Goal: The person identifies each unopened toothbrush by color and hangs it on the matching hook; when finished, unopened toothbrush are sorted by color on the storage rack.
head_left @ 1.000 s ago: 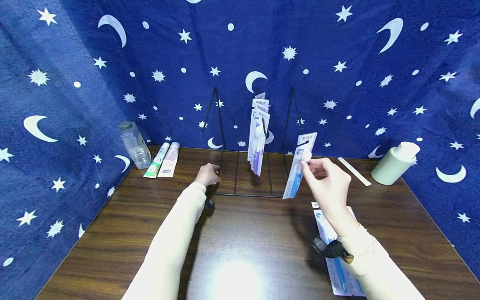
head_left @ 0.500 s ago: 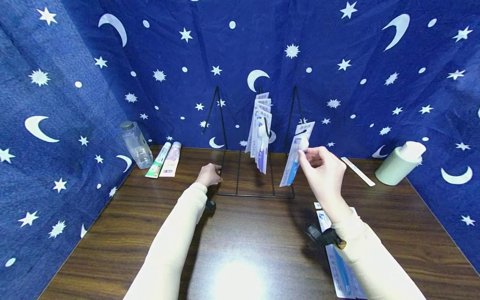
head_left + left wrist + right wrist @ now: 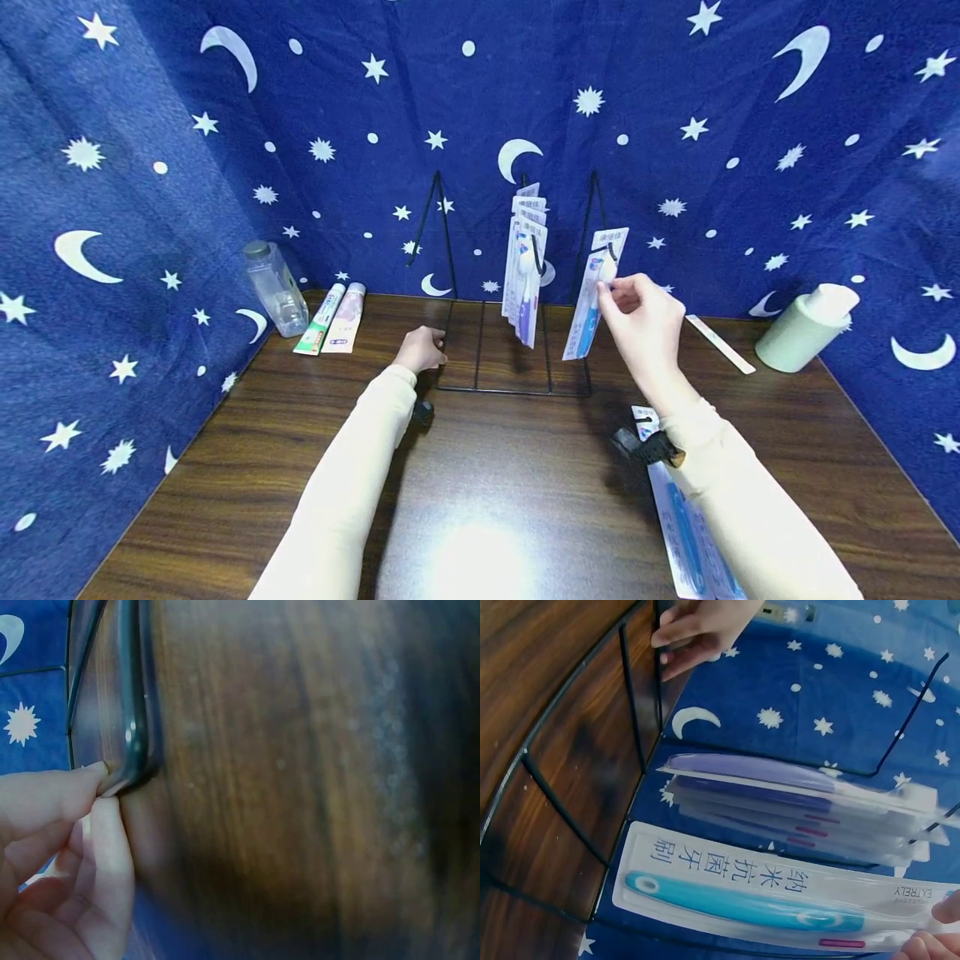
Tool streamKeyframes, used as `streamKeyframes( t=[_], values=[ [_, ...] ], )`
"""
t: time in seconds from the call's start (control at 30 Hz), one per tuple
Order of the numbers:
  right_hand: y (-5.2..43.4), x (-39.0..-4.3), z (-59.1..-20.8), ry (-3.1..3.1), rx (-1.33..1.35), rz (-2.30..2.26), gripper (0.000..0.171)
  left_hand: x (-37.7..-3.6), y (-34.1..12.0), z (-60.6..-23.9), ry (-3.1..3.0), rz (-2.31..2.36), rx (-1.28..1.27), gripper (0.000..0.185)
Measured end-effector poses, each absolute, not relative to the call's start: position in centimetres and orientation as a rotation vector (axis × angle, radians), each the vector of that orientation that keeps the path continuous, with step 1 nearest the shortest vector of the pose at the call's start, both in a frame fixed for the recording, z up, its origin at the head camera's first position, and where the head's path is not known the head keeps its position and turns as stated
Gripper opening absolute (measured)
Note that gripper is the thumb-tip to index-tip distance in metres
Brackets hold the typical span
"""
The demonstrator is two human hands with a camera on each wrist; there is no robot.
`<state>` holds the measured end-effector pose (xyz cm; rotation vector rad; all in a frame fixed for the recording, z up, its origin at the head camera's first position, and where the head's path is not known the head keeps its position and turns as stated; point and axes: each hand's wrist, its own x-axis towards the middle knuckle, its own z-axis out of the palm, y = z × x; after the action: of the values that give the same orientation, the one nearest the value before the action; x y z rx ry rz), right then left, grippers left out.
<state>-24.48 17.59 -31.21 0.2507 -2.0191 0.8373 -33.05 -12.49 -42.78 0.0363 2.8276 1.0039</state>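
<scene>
My right hand (image 3: 647,310) pinches the upper edge of a packaged blue toothbrush (image 3: 589,307) between thumb and fingers. The pack hangs upright, slightly tilted, at the right side of a black wire rack (image 3: 517,391). A dark hook tip shows by the slot in its card; whether it passes through, I cannot tell. Several packaged purple toothbrushes (image 3: 527,304) hang in a row from the middle hook. My left hand (image 3: 422,348) pinches the rack's base wire (image 3: 133,712) at the left corner. In the right wrist view, the blue toothbrush (image 3: 742,900) lies beside the blurred purple ones (image 3: 750,776).
More packaged blue toothbrushes (image 3: 678,517) lie on the table under my right forearm. A clear bottle (image 3: 276,292) and two toothpaste tubes (image 3: 321,321) (image 3: 347,321) are at the back left. A white strip (image 3: 720,343) and a pale green cylinder (image 3: 804,333) are at the right.
My right hand has raised the blue toothbrush pack and moved it slightly back towards the rack's right hook. The left hand has stayed at the rack's corner.
</scene>
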Motion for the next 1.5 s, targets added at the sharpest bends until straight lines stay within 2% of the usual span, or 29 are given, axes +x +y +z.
streamKeyframes(
  t=[0.87,1.17,1.5],
  values=[
    [17.5,-32.2,-30.2,-2.051,0.108,0.805,0.020,-33.1,-12.3,-43.0,2.867,1.022,0.036,0.056],
    [17.8,-32.1,-29.4,-2.163,0.078,0.833,0.021,-32.9,-12.0,-42.9,2.866,1.014,0.017,0.054],
    [18.7,-29.8,-29.0,-2.235,0.110,0.841,0.020,-32.9,-12.2,-42.9,2.899,0.966,0.042,0.054]
  ],
)
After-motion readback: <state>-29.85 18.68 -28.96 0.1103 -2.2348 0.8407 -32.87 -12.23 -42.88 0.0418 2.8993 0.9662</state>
